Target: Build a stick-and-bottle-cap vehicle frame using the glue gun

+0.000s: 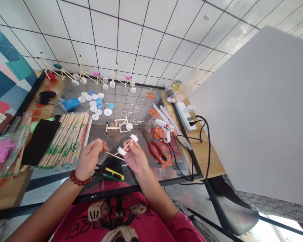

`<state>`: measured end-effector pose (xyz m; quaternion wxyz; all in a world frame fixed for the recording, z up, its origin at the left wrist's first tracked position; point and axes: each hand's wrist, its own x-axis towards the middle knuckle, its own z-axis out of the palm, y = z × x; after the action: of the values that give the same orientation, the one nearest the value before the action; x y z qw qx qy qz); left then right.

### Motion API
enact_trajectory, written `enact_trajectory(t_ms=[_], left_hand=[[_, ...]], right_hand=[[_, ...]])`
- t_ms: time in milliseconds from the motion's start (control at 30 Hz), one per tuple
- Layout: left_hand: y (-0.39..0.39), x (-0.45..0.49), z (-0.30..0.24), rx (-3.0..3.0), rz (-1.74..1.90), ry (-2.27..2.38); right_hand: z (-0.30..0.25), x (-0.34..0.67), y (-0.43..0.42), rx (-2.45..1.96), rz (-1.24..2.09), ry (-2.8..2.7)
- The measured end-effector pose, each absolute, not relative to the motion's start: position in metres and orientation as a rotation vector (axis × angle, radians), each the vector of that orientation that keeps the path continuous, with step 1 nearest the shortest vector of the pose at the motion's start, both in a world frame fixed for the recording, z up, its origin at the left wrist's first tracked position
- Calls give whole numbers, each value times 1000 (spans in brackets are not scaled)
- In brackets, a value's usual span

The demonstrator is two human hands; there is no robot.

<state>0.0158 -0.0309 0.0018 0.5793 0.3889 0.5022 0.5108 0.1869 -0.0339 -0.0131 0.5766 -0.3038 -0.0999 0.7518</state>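
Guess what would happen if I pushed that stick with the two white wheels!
The wheeled stick would probably roll, because a white cap-like wheel sits near each end. It's likely light for its size, being just a thin rod with small wheels. It might snap if pushed hard, since the wood looks so slim.

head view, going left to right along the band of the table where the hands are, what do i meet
purple lump in clear plastic → black sheet → left hand → right hand → white glue gun → white power strip
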Motion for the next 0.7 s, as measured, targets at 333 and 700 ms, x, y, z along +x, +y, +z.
enact_trajectory(t_ms=[333,700], left_hand=[[-44,35,-3,1421,1149,1236],[-27,-3,-1,1800,963,1502]], right_hand=[[-12,179,-36,-698,1754,-273],[-23,187,-39,-969,1631,-478]])
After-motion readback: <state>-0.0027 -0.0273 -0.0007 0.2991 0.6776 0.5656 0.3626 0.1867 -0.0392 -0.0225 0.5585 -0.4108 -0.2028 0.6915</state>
